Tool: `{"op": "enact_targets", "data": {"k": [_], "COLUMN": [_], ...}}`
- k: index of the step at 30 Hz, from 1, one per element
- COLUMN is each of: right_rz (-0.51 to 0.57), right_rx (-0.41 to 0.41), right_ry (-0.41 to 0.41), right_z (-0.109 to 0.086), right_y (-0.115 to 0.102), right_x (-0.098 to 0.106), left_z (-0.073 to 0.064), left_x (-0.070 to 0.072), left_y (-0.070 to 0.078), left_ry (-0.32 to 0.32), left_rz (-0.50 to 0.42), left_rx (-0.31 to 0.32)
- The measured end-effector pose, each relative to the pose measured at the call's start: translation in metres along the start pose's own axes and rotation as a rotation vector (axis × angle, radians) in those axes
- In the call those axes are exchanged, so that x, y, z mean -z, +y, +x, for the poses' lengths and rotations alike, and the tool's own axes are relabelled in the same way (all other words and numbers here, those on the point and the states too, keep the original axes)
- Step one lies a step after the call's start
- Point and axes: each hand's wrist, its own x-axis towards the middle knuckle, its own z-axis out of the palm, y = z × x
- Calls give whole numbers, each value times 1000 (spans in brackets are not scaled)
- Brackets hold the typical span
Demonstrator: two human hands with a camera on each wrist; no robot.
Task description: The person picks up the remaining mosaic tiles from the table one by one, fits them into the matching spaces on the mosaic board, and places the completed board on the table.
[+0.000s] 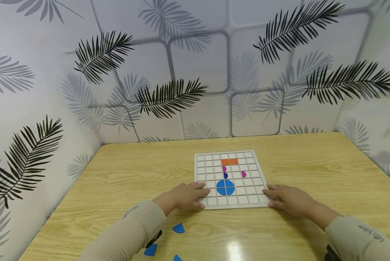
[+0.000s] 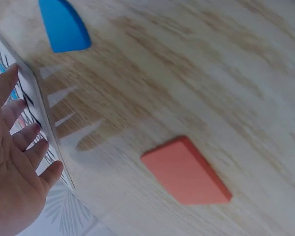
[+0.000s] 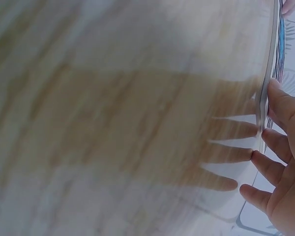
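A white grid board lies flat on the wooden table. On it sit two orange squares, two magenta pieces, a small dark blue piece and a blue circle. My left hand rests with straight fingers on the board's near left corner. My right hand touches the near right corner the same way. In the left wrist view the fingers lie against the board edge. In the right wrist view the fingertips meet the board edge.
Three loose blue quarter pieces lie on the table near my left sleeve. The left wrist view shows one blue piece and a loose orange tile. Leaf-patterned walls close in the table on three sides.
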Motion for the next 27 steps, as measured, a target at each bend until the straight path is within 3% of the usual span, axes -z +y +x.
{"op": "enact_targets", "data": {"k": [11,20,27], "right_rz": [27,16,25], "right_rx": [-26,-32,-30], "right_ry": [-25,-27,-33], "right_z": [2,1,1], "right_y": [-2,-2,-3], "right_x": [0,1,3], "left_z": [-11,-27,-43], "left_x": [4,5,4], "left_y": [-8,-16,-19], "left_ry": [45,116,133], "left_rz": [-126,-202,-316], "left_rx": [13,-25,-30]}}
